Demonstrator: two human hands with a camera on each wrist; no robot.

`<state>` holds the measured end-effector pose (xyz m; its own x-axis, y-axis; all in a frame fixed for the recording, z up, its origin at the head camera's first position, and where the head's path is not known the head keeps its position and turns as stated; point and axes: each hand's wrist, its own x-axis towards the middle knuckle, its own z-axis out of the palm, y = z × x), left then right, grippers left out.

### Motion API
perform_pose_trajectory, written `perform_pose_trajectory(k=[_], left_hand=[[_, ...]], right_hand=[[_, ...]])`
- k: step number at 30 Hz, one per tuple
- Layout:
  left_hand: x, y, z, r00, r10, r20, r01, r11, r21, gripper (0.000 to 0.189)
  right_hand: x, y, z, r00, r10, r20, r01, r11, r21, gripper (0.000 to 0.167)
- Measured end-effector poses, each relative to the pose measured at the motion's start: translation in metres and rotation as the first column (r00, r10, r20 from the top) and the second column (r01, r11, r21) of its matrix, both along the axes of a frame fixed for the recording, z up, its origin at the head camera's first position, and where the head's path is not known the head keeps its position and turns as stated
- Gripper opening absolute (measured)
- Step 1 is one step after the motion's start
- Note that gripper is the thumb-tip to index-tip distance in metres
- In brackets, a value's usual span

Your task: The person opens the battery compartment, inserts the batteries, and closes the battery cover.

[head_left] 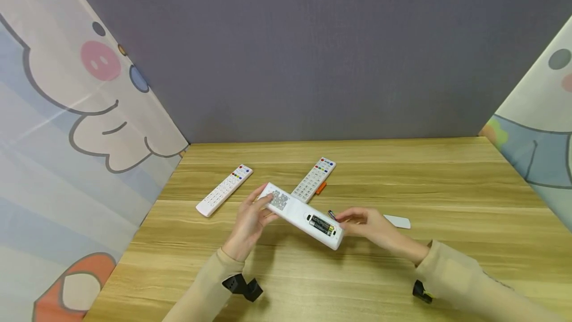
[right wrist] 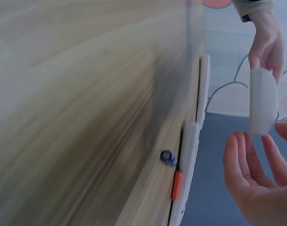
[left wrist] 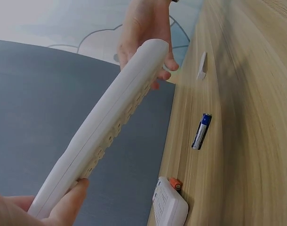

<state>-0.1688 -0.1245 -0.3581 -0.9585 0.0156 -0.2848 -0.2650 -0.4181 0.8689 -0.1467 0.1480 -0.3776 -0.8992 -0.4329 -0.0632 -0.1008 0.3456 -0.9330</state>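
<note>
Landmark is the held remote control (head_left: 292, 210), raised off the wood tabletop (head_left: 447, 183). Beyond it the far edge of the wood meets a grey panel (head_left: 335, 53), some way off. Left of it the side edge runs along a printed curtain (head_left: 58, 88); right of it the other side edge is farther away, also at a cartoon-print panel (head_left: 542, 163). Widest stretches of wood: to its right, and between it and me. Tightest room is just beyond it: a second remote (head_left: 315, 179), keys up, its near end hidden behind mine, with an orange battery (head_left: 321, 188) touching or just beside its edge. Blue-and-silver battery (left wrist: 201, 132) lies on the wood, also just beyond the held remote. Third remote (head_left: 224, 190), keys up, is left of it, well inside the side edge. White battery cover (head_left: 396, 221) lies right of it, partly behind my right hand.

Held remote has its back up, keys down, tilted; its battery bay (head_left: 321, 225) is uncovered with dark, gold-ended battery inside, number unclear. My left hand (head_left: 248, 222) grasps the end away from the bay, thumb on the back, fingers under. My right hand (right wrist: 263, 188) is at the bay end, fingers parted and loosely bent, not gripping; can't tell if the fingertips touch. Beige sleeves (head_left: 460, 267) and black wrist mounts (head_left: 243, 287) sit nearer me than the remote.
</note>
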Motion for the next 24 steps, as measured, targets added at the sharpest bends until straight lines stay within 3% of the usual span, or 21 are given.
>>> perform_pose_trajectory(k=[7,14,24], left_hand=[[0.001,-0.003,0.000,1.000,0.009,0.002,-0.009,1.000,-0.005,0.044],[0.001,-0.006,-0.001,1.000,0.012,0.004,-0.012,1.000,-0.018,0.045],[0.001,-0.010,-0.003,1.000,0.013,0.008,-0.013,0.999,-0.031,0.045]], right_hand=[[-0.002,0.016,-0.001,0.998,0.019,-0.056,-0.017,0.999,0.033,0.030],[-0.005,0.031,-0.001,0.989,0.000,-0.148,0.014,0.995,0.098,0.026],[-0.007,0.050,-0.012,0.932,-0.037,-0.361,0.092,0.986,0.138,0.017]])
